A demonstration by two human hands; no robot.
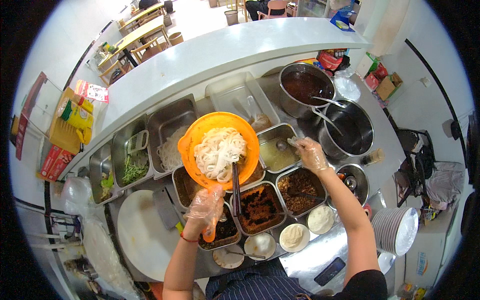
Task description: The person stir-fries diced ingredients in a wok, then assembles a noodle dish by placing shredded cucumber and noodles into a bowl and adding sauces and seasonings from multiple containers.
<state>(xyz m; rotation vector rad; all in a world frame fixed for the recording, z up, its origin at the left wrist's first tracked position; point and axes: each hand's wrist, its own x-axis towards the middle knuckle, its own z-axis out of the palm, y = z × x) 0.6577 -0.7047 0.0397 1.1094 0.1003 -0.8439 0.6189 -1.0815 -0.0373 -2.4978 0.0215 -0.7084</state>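
Observation:
My left hand (206, 205), in a clear plastic glove, grips the handle of an orange plastic bowl (182, 139). Wide white noodles (221, 152) fill the bowl, which hovers over the seasoning trays. Dark chopsticks (236, 191) lean over the bowl's near rim. My gloved right hand (310, 154) is at the right edge of a metal tray of pale liquid (275, 157). Its fingers are pinched around what looks like the handle of a metal ladle (282, 145), whose head sits in that liquid; the glove partly hides the grip.
Nearby trays hold chili paste (260, 210), chopped topping (300, 189) and shredded greens (133, 170). Two deep pots (307, 84) stand back right, with spoon handles sticking out. At left lie a round cutting board (140, 232) and a cleaver (165, 208). Stacked plates (393, 232) and a phone (330, 270) are at right.

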